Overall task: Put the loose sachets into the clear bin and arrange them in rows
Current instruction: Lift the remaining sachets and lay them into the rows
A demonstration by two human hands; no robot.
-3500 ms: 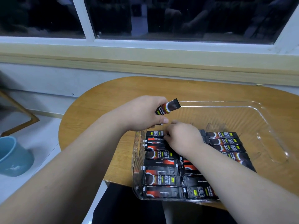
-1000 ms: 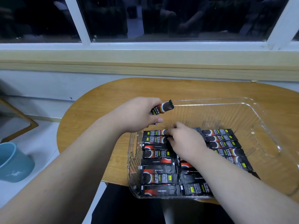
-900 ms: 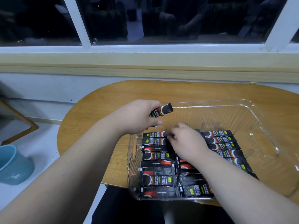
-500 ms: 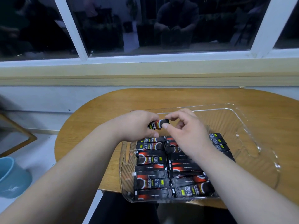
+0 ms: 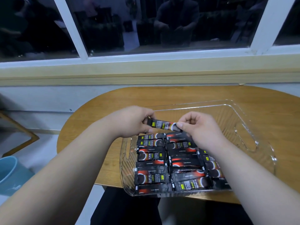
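Three columns of black-and-red coffee sachets (image 5: 151, 176) lie flat in the clear bin (image 5: 233, 109), packed from its 6 o'clock wall outward. The column toward 3 o'clock is partly hidden under the right forearm.

Item in hand: one sachet (image 5: 162, 125), held nearly level just above the far end of the columns, its length running from 9 to 3 o'clock. The left hand (image 5: 131, 122) grips its 9 o'clock end. The right hand (image 5: 199, 129) pinches its 3 o'clock end between thumb and forefinger, the other fingers curled.

The bin floor toward 12 and 3 o'clock shows bare plastic. The bin stands on a rounded wooden table (image 5: 105, 111). A blue bucket (image 5: 8, 172) is on the floor at 9 o'clock, and a window sill (image 5: 146, 73) runs across at 12 o'clock.

Handling note, as judgement: the next slot looks to be the far end of the left or middle column. Keep the sachet flat and parallel to its neighbours and lower it until its long edge butts the last one. Square the ends with the column, then let go. The slick film probably slides easily, so avoid brushing the seated rows.
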